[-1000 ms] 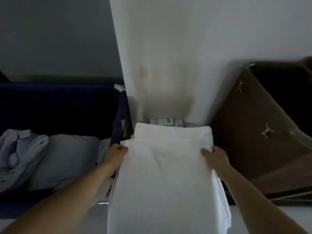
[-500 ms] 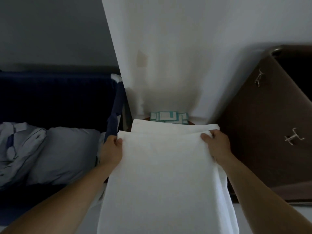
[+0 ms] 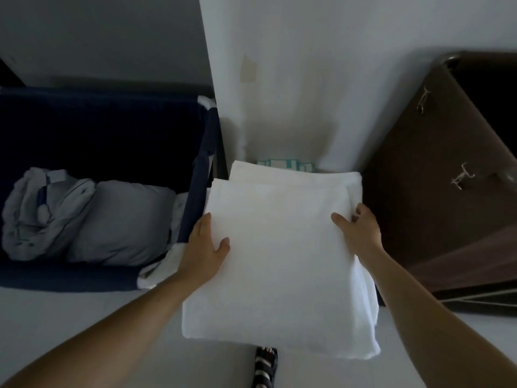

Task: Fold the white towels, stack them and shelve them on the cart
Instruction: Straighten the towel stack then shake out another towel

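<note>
A stack of folded white towels (image 3: 279,261) fills the centre of the head view, its top towel lying flat and square. My left hand (image 3: 204,247) lies against the stack's left edge, thumb on top of the cloth and fingers extended along the side. My right hand (image 3: 359,231) holds the right edge, thumb on top and fingers curled round the side of the towels. The surface under the stack is hidden by the towels.
A dark blue cloth bin (image 3: 195,175) at the left holds crumpled grey-white linen (image 3: 84,217). A white wall corner (image 3: 293,93) rises behind the stack, with teal-and-white packets (image 3: 285,165) at its foot. A brown cabinet (image 3: 447,191) with metal hooks stands right. A sandalled foot (image 3: 265,365) shows below.
Both hands have slid back from the towel's far corners to the middle of its sides. The near edge of the stack has come into view.
</note>
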Motion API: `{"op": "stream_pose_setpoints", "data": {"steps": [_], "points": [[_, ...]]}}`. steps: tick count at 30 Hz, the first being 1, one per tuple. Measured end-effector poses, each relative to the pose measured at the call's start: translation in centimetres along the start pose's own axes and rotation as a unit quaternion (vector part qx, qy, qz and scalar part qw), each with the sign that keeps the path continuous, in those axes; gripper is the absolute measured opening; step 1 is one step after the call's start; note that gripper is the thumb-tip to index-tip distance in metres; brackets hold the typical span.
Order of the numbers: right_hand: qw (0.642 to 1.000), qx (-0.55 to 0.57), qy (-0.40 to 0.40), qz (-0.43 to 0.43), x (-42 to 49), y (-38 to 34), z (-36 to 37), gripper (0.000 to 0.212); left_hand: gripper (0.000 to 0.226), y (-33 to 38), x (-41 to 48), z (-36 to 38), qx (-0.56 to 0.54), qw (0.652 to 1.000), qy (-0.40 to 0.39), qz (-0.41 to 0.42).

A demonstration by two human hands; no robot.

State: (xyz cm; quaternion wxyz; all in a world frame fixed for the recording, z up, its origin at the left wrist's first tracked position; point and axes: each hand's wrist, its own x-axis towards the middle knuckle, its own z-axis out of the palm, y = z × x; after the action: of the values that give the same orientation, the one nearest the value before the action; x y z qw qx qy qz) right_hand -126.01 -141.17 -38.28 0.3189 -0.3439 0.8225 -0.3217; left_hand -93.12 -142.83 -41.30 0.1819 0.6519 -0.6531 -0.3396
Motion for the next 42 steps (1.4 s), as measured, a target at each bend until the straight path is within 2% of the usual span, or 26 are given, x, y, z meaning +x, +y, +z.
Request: {"op": "stream_pose_setpoints", "data": {"steps": [7,10,13,16,18,20,25,27,29,30,34,36,39,42], "points": [[0.998,-0.063,0.001,-0.005,-10.3,3.4,-1.2,0.074,0.054,-3.9,-9.0,-0.6,-0.145,0.986,-0.014,-0.079],[0.998,-0.06,0.015,0.009,-13.4,5.3,-1.8,0.073,0.057,-6.6,-10.5,-0.5,-0.211,0.961,-0.045,-0.175],[0.998,-0.046,0.031,0.022,-15.9,6.6,-2.4,0.068,0.038,-7.4,-11.1,-0.4,-0.268,0.936,-0.088,-0.208],[0.999,-0.029,0.019,0.041,-17.6,7.9,-2.5,0.051,0.035,-6.9,-11.2,-0.5,-0.316,0.912,-0.096,-0.244],[0.999,-0.003,0.0,0.05,-18.2,8.2,-2.6,0.045,0.042,-6.7,-11.1,-0.7,-0.323,0.906,-0.093,-0.257],[0.999,0.014,-0.016,0.05,-18.2,7.9,-3.0,0.05,0.048,-6.4,-11.0,-1.2,-0.319,0.904,-0.09,-0.27],[0.998,0.011,0.003,0.058,-17.7,6.6,-4.0,0.052,0.044,-5.0,-10.3,-2.7,-0.344,0.878,-0.132,-0.307],[0.994,0.042,-0.02,0.096,-17.5,6.5,-3.6,0.045,0.042,-4.6,-10.3,-3.1,-0.35,0.873,-0.137,-0.309],[0.981,0.117,-0.045,0.151,-17.4,6.4,-3.1,0.031,0.041,-4.2,-10.4,-3.4,-0.364,0.867,-0.131,-0.314],[0.974,0.146,-0.045,0.168,-17.3,6.4,-2.9,0.03,0.039,-4.1,-10.3,-3.5,-0.378,0.861,-0.128,-0.315],[0.978,0.106,-0.022,0.179,-16.3,5.8,-2.2,0.064,0.038,-4.0,-10.1,-4.0,-0.426,0.834,-0.142,-0.32],[0.975,0.094,-0.031,0.199,-16.0,5.4,-2.2,0.069,0.036,-3.9,-9.8,-4.2,-0.424,0.832,-0.151,-0.325],[0.967,0.105,-0.099,0.211,-15.4,4.5,-2.6,0.048,0.037,-3.8,-9.2,-4.8,-0.402,0.838,-0.165,-0.329],[0.962,0.069,-0.168,0.205,-14.1,3.3,-3.5,0.039,0.036,-2.8,-8.1,-5.7,-0.333,0.858,-0.198,-0.336]]}}
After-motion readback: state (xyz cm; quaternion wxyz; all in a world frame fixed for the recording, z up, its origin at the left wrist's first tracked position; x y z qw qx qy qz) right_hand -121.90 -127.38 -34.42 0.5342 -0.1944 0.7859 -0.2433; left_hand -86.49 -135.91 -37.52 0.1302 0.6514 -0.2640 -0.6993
